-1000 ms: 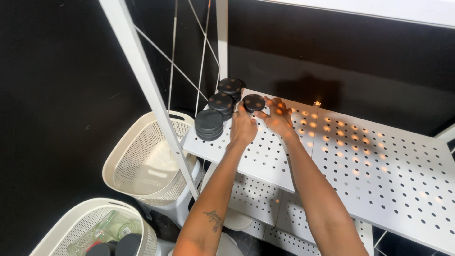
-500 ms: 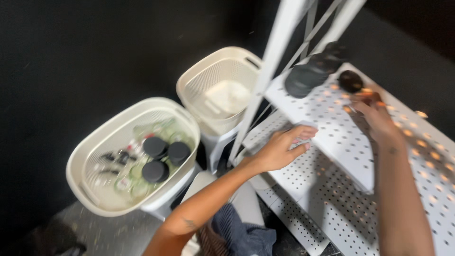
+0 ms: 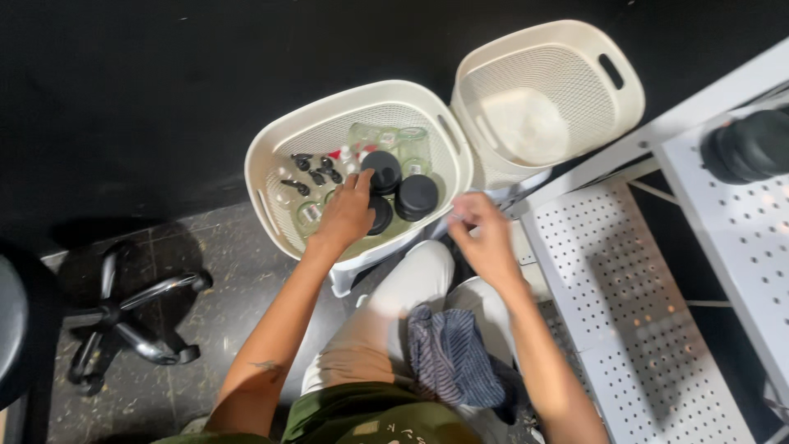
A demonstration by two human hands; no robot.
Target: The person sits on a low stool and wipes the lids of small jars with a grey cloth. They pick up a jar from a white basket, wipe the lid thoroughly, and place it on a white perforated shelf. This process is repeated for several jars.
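Picking from the near basket (image 3: 275, 152) is the step in hand, as I judge it. Left hand (image 3: 345, 214) reaches down into this cream perforated basket, fingers spread and laid over a black-lidded glass jar (image 3: 380, 215); whether they have closed on it cannot be told, since the hand covers most of the jar. Two more black-lidded jars (image 3: 417, 197) stand just beside it, with clear lidless jars (image 3: 411, 144) and small black dropper caps (image 3: 316, 168) lying further back in the same basket. Right hand (image 3: 485, 238) hovers outside the basket's near corner, above the person's knee, fingers loosely curled with nothing clearly in them (a small pale glint at the fingertips is too blurred to name). A second cream basket (image 3: 612, 70) sits beside the first, holding only something white at its bottom. White perforated shelves (image 3: 625, 296) stand to the right, a stack of black lids (image 3: 752, 144) on the upper one. Next, by my reading, the left fingers need to close firmly round the lid's rim before any lift, keeping clear of the neighbouring jars.
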